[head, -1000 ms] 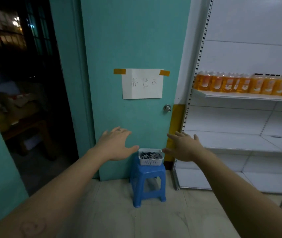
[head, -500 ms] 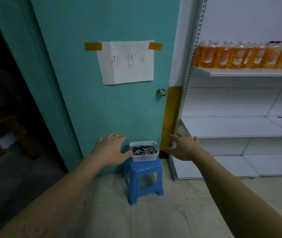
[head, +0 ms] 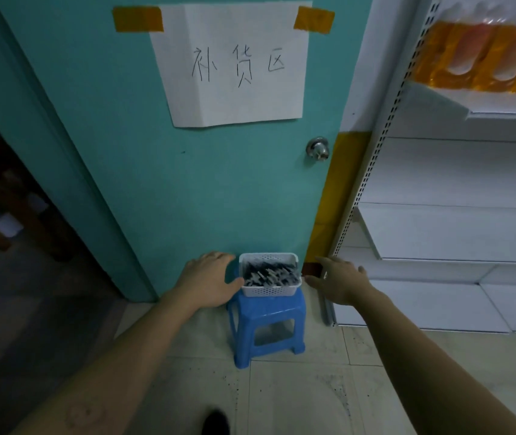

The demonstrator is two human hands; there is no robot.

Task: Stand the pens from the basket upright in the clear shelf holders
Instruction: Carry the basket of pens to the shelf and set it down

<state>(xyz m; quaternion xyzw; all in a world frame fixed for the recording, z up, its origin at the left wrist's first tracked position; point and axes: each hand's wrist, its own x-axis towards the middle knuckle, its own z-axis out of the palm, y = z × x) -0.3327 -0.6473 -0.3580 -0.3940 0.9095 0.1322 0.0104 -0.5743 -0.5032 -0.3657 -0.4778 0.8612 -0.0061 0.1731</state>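
Observation:
A small white perforated basket (head: 268, 290) sits on a blue plastic stool (head: 266, 321) against a teal door. Several dark pens (head: 269, 273) lie jumbled inside it. My left hand (head: 209, 279) reaches out with spread fingers at the basket's left side, thumb close to its front corner. My right hand (head: 339, 279) is stretched out just right of the basket, fingers straight, a small gap from its rim. Neither hand holds anything. No clear holders are in view.
The teal door (head: 187, 183) carries a taped paper sign (head: 234, 64) and a round knob (head: 317, 148). White metal shelving (head: 438, 233) stands to the right, with orange bottles (head: 482, 58) on an upper shelf. A dark doorway opens at left. The floor is tiled.
I have moved closer to the stool and the view tilted down. Both hands have come in towards the two sides of the basket.

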